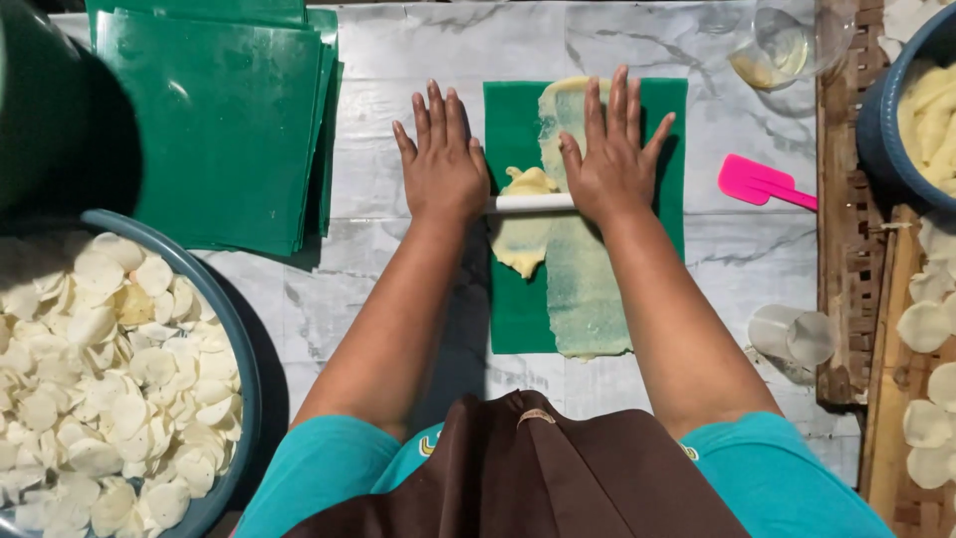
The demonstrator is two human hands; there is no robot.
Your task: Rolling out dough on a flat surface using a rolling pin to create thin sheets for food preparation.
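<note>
Head view, looking down on a marbled work surface (pixel 398 279). Both hands lie flat, palms down and fingers spread, on a white rolling pin (pixel 530 202) at the centre of the frame: the left hand (pixel 443 164) presses its left end, the right hand (pixel 612 159) its right end. Neither hand is clenched; each bears on the pin with an open palm rather than grasping it. The pin crosses a green plastic sheet (pixel 513 309) on which pale yellow dough (pixel 583 289) is being rolled. A thin flattened strip runs from the upper edge of the sheet down to its lower edge, while a thicker, unrolled lump (pixel 526 182) sits just beside the left palm and under the pin.

The step in hand appears to be the flattening of the dough; the thick lump suggests it is only partly done. The next move would call for even downward pressure from both palms while the pin travels over the lump.

A stack of green sheets (pixel 229 120) lies at upper left, a bowl of pale round chips (pixel 110 389) at lower left, a pink spatula (pixel 762 182) right of centre, and a blue bowl (pixel 886 130), probably of more dough, at the upper right edge.
</note>
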